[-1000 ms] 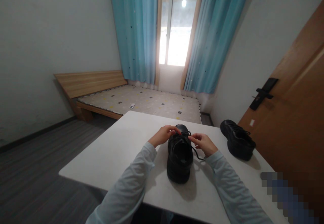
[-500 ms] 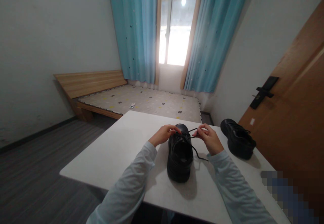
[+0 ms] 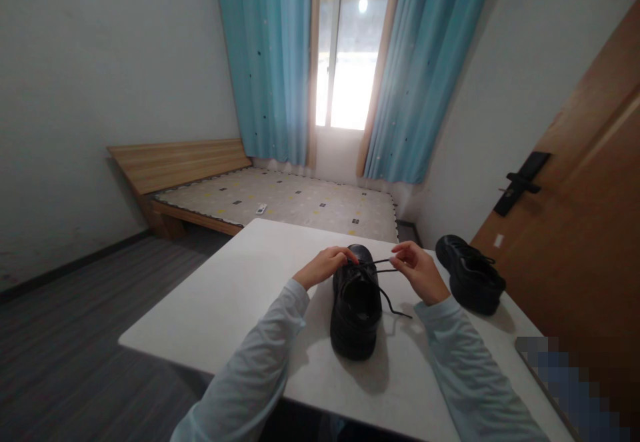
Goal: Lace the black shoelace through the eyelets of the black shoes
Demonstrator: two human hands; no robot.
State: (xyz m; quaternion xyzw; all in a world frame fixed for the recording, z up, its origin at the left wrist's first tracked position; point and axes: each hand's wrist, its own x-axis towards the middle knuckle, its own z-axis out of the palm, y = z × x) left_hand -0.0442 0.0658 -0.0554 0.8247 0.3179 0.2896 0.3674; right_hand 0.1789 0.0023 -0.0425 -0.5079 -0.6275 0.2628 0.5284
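A black lace-up shoe (image 3: 355, 325) stands on the white table, its heel toward me. My left hand (image 3: 325, 265) reaches over its left side, fingers closed at the lacing, where the fingertips partly hide the laces. To the right of the shoe, my right hand (image 3: 417, 269) pinches a black shoelace (image 3: 377, 262) stretched out from the lacing. A second strand runs just below it, close to the same fingers. Another loose lace end (image 3: 397, 312) trails onto the table beside the shoe.
The other black shoe (image 3: 470, 275) rests at the right edge of the white table (image 3: 210, 309). Past the far edge is a bed (image 3: 280, 195) with a small white object (image 3: 261, 209) on it. A wooden door (image 3: 575, 229) stands on the right.
My right hand has moved slightly right, drawing the shoelace farther from the shoe. My left hand and the shoe stay in place.
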